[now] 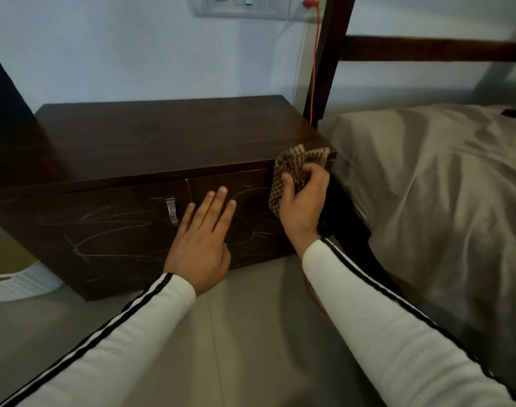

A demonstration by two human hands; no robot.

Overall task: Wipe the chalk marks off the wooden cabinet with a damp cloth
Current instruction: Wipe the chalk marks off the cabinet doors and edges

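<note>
– Wiping where; held how?
– Right hand [305,198] clamped the wadded cloth [292,163] at the upper right front corner of the cabinet [162,136]; left hand [201,248] lay flat on its door, fingers straight; cloth judged soft, limp, best gripped bunched.

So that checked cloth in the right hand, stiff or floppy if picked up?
Probably floppy: the checked cloth bunches in the right hand and hangs limp beside it. Likely light: that hand alone holds it up. Its coarse weave probably grips the wooden cabinet rather than sliding.
</note>
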